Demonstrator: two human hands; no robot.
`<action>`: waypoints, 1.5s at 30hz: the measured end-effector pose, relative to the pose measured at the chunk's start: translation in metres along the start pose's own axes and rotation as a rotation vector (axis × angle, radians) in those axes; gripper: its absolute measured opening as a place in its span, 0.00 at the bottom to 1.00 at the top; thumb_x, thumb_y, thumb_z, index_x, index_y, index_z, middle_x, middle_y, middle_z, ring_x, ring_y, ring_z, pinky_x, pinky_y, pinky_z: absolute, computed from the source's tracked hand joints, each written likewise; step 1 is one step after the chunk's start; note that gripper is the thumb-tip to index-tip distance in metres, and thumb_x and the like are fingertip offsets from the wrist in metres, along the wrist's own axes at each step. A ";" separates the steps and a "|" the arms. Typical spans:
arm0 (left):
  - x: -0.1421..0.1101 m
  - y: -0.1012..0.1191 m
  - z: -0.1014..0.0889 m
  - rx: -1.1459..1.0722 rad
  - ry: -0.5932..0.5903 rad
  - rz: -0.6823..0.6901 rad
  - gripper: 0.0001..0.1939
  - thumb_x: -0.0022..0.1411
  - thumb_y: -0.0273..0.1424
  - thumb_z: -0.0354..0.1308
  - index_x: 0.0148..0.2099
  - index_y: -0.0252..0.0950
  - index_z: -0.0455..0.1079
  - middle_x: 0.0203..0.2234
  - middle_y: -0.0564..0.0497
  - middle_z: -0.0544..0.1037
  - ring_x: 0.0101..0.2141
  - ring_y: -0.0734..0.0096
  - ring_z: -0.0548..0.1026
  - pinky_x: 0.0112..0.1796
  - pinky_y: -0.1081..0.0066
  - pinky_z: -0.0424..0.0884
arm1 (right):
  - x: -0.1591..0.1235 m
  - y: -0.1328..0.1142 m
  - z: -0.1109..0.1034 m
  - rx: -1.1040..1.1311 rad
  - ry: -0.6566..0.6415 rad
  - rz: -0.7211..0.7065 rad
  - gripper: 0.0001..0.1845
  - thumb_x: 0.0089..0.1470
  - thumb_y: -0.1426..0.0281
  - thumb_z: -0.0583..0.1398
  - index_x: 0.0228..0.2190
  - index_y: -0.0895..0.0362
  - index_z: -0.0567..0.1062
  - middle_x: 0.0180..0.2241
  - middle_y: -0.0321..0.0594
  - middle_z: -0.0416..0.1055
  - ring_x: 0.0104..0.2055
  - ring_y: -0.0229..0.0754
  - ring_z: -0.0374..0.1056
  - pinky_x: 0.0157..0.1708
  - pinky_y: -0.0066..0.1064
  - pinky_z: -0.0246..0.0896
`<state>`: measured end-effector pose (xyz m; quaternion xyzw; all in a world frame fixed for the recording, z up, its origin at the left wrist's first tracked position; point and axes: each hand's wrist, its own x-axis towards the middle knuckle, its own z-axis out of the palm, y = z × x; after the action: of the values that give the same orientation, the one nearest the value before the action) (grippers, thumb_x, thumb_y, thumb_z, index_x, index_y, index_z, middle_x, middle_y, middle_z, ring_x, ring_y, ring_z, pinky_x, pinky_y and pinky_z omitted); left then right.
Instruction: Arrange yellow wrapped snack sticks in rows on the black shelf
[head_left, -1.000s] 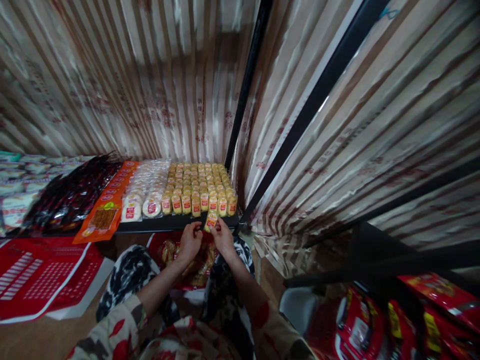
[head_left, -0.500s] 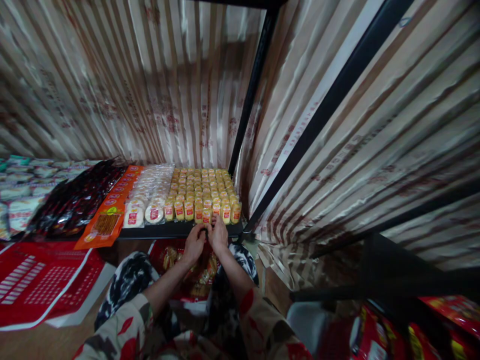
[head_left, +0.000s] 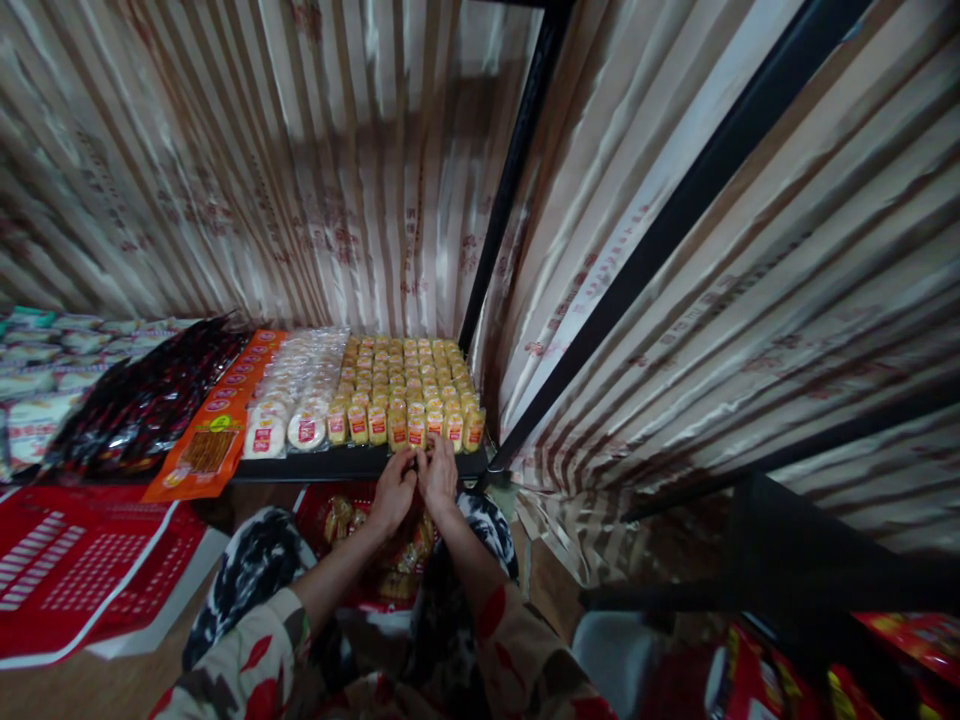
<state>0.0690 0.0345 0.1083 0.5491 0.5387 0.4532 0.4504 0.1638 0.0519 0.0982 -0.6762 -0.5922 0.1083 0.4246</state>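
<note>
Rows of small yellow wrapped snack packets (head_left: 397,385) with red labels stand on the black shelf (head_left: 307,467). At the front row, one yellow snack packet (head_left: 416,430) is between the fingertips of both my hands, near its lower edge. My left hand (head_left: 394,490) has its fingers curled together at the packet's left lower side. My right hand (head_left: 439,477) pinches from the right, its fingers reaching up against the front row. The fingertips partly hide the packet's base. Between my knees, below my hands, a red basket (head_left: 307,505) holds several brown-yellow wrapped pieces (head_left: 405,570).
Left of the packets are round white packets (head_left: 306,428), an orange snack bag (head_left: 202,445), dark packages (head_left: 142,400) and white packs (head_left: 45,400). A red perforated basket (head_left: 82,560) lies at lower left. Black frame bars (head_left: 675,240) and striped curtain (head_left: 375,150) surround the shelf.
The yellow packet in my right hand went from in front of the shelf edge into the front row. Both hands came closer together at its base, and the view shifted slightly.
</note>
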 end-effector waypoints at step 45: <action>0.003 0.018 0.010 0.097 0.002 0.037 0.20 0.54 0.22 0.47 0.48 0.36 0.70 0.54 0.48 0.67 0.56 0.68 0.62 0.58 0.62 0.53 | -0.008 0.015 0.000 0.115 0.004 -0.128 0.27 0.51 0.78 0.45 0.53 0.57 0.64 0.54 0.45 0.61 0.58 0.41 0.54 0.56 0.42 0.51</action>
<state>0.0817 0.0370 0.1243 0.5798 0.5502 0.4353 0.4143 0.1721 0.0459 0.0846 -0.6115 -0.6262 0.1132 0.4702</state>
